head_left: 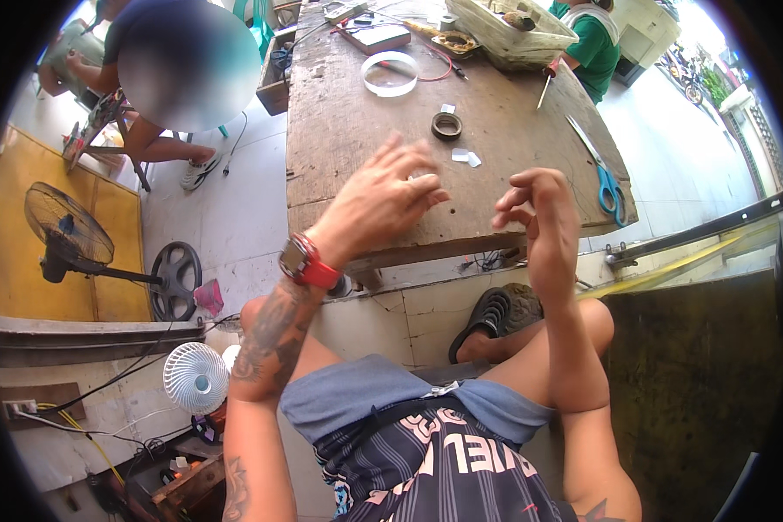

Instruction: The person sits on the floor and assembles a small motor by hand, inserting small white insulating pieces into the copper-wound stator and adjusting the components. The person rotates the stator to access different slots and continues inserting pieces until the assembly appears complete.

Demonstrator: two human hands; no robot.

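At the far left stands a black pedestal fan (68, 224), with a seated person (161, 143) beyond it and a small white fan (196, 378) nearer the wearer. The left hand (381, 187), red watch (311, 263) at its wrist, is over the near part of the wooden table (335, 104), fingers bent inward; whether they grip anything I cannot tell. Beyond it lies a whitish ring (391, 91). Next, between the hands and slightly farther out, a dark tape roll (446, 137) lies flat, with 1 white scrap (448, 109) just behind it and 2 white pieces (459, 155) just in front. The right hand (544, 209) is raised near the table edge, fingers loosely curled, with nothing visible in them. Behind it lies a red-handled screwdriver (551, 70); rightmost on the table are blue-handled scissors (599, 163).
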